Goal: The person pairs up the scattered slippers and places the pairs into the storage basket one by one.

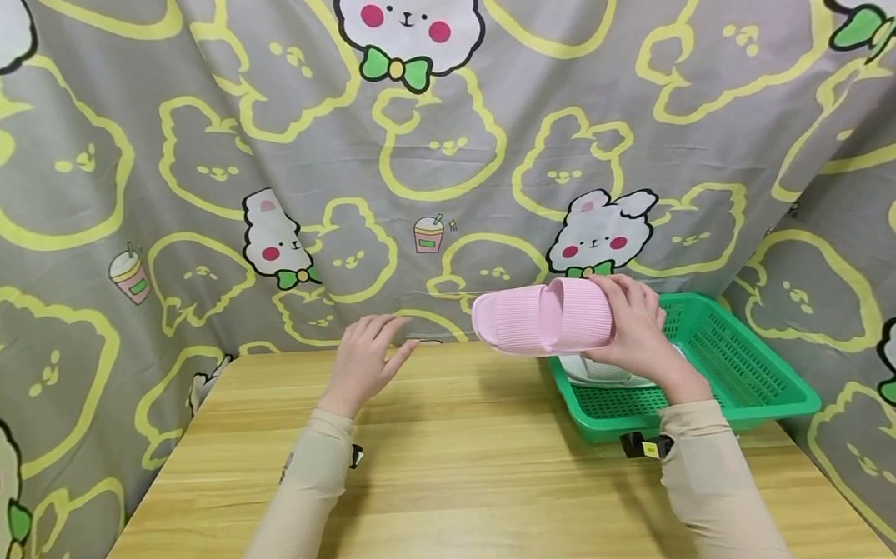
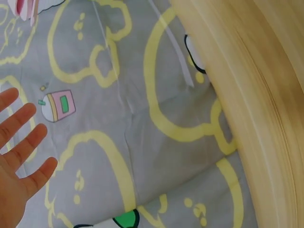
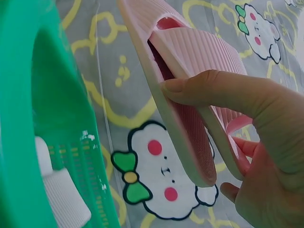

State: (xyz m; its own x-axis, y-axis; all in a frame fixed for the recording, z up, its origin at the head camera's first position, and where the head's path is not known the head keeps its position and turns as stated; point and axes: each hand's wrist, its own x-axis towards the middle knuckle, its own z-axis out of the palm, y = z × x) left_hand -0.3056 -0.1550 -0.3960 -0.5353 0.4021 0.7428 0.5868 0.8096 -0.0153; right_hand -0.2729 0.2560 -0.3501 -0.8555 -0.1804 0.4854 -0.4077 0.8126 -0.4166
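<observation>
My right hand (image 1: pixel 636 334) grips a pair of pink slippers (image 1: pixel 516 320) by one end, up off the table at the basket's left side. In the right wrist view the two slippers (image 3: pixel 209 52) lie one against the other, with the thumb along the edge of one and the fingers behind. Below that hand, white slippers (image 1: pixel 606 374) lie in the green basket (image 1: pixel 787 406), partly hidden by the hand. Over the back of the table, my left hand (image 1: pixel 361 358) holds nothing; its fingers are spread in the left wrist view.
The basket stands on the right side of the wooden table (image 1: pixel 457 479), close to the curtain. A grey curtain (image 1: pixel 447 254) with cartoon prints hangs behind the table and along its sides. Each wrist carries a small black camera mount.
</observation>
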